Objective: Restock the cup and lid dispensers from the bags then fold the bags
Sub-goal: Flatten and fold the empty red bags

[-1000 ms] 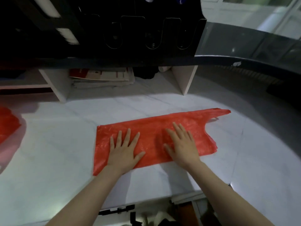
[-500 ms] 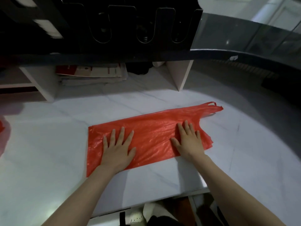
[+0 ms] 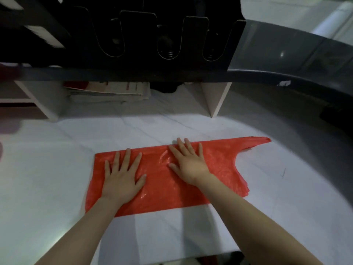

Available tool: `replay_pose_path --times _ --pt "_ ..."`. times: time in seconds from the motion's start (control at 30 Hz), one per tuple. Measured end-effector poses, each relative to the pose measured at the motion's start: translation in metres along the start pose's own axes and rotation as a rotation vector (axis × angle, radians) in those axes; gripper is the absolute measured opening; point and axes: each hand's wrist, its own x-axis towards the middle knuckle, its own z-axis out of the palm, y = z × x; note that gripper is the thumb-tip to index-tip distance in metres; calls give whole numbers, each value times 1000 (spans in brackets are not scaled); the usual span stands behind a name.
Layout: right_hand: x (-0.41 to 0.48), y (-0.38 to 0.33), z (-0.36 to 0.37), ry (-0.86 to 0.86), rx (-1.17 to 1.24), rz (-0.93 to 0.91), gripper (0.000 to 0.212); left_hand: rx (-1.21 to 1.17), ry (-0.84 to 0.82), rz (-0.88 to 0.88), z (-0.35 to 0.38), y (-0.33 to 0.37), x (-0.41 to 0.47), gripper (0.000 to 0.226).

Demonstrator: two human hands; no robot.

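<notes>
A: Where is the bag now?

B: The red bag point(image 3: 219, 165) lies flat on the white counter point(image 3: 47, 169), near the person, its handles point(image 3: 256, 140) pointing to the far right. The left hand point(image 3: 122, 175) presses on its left part, the right hand point(image 3: 188, 163) on its middle. Both palms are flat, fingers straight and spread; they grasp nothing.

A: Which step is it?

B: I judge it is the smoothing before a fold.

A: How to do it well?

B: I would hold the left part down with the left palm and sweep the right palm toward the handles, so that the air goes out at the open end. The film is thin and probably slides on the smooth counter, so the pressure should be light and even. Some wrinkles show between the hands; they should be flattened first, otherwise the fold becomes crooked.
</notes>
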Motion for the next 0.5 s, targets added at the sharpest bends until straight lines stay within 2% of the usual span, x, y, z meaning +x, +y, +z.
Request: replay_pose_path --times 0.1,0.3,0.4,0.5 --pt "11 30 -3 -90 8 94 80 2 -2 -9 0 0 -1 79" --pt "11 60 -1 -40 25 71 76 -11 -43 -21 -5 1 -2 81" --pt "11 59 1 -34 17 70 74 -10 -87 -108 -12 15 5 79" --pt "11 49 -2 -5 -6 92 72 9 -6 -79 -21 50 20 75"
